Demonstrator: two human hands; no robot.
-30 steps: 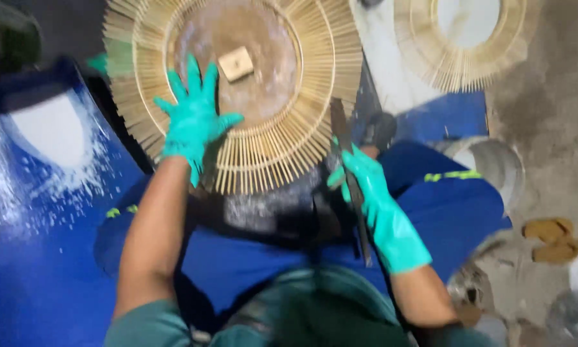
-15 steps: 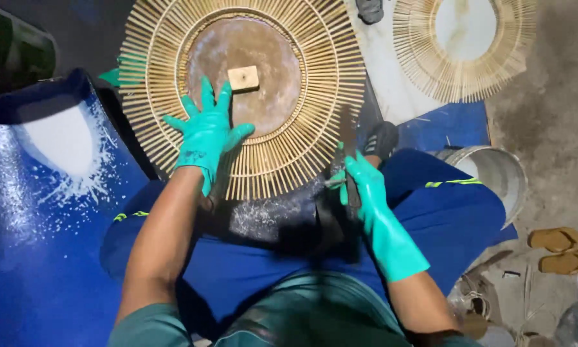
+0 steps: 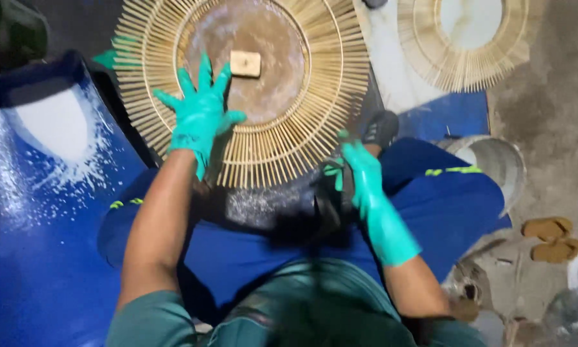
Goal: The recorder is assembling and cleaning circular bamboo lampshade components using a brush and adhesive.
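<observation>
A round sunburst frame of thin bamboo sticks [image 3: 315, 122] lies in front of my knees, with a brown disc in its middle and a small wooden block [image 3: 245, 63] on the disc. My left hand [image 3: 200, 115], in a teal glove, rests flat with fingers spread on the frame's lower left. My right hand [image 3: 360, 168], also gloved in teal, grips a dark, blurred tool [image 3: 331, 205] just below the frame's lower right edge.
A large blue drum [image 3: 38, 212] with white powder on it stands at the left. A second bamboo sunburst frame [image 3: 469, 45] lies at the upper right. A metal bowl [image 3: 495, 160] and a pair of sandals [image 3: 552, 238] sit on the concrete floor at the right.
The view has shifted slightly. My left hand stays spread on the frame. My right hand with the dark tool has moved a little lower, toward my lap.
</observation>
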